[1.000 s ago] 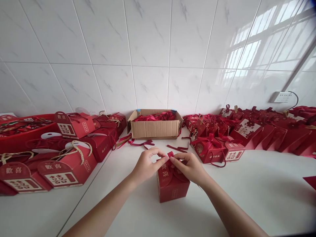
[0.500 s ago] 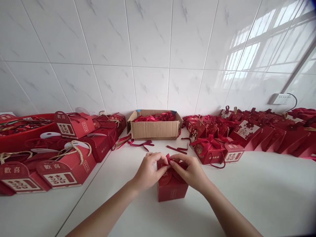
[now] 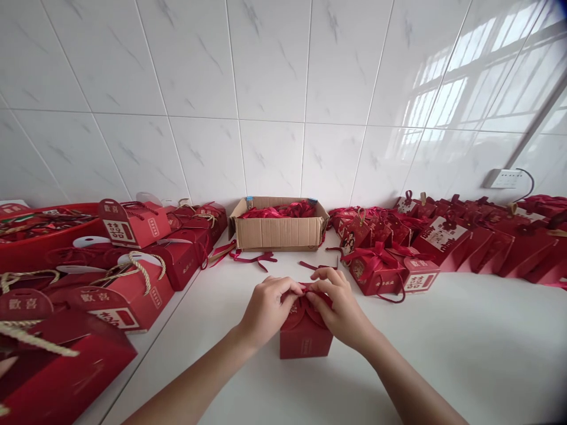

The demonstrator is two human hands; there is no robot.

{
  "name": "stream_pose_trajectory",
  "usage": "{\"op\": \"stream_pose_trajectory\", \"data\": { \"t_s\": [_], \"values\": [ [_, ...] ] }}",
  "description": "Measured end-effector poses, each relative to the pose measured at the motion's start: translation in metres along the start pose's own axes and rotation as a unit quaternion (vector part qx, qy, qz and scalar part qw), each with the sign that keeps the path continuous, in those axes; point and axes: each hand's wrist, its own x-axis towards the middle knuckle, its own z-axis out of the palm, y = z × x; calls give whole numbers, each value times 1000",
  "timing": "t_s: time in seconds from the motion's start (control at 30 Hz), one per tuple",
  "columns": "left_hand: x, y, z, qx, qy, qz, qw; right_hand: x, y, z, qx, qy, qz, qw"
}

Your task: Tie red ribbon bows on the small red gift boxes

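We find red gift box [image 3: 305,344] upright on white table [image 3: 443,348]. Fingertips of left hand [image 3: 268,308] and right hand [image 3: 340,310] pinched on red ribbon [image 3: 305,290] at box top. We judge risk: uneven pull could slacken ribbon; hard tug could crease top flaps [image 3: 297,319].

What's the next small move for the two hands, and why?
Probably a gentle, even pull to snug the narrow red fabric ribbon: the left hand and right hand both pinch at it, over the top of the upright red cardboard box, whose curved flaps are folded over. The hands hide whether a knot is formed.
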Motion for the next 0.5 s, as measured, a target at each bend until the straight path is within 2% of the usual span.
{"op": "stream_pose_trajectory", "data": {
  "t_s": [0.1,0.2,0.3,0.43,0.5],
  "values": [
    [-2,-5,4,-46,-2,0,999,3,0,-1,120,-56,58,989],
    [-1,-8,9,-67,6,2,998,5,1,0,208,-96,80,970],
    [3,-6,10,-66,11,-17,998,7,2,3,215,-92,70,970],
    [5,1,2,-45,37,-44,997,5,3,8,201,-58,72,975],
    [4,5,-3,-23,3,-49,999,4,3,10,190,-45,71,978]
  ]
}}
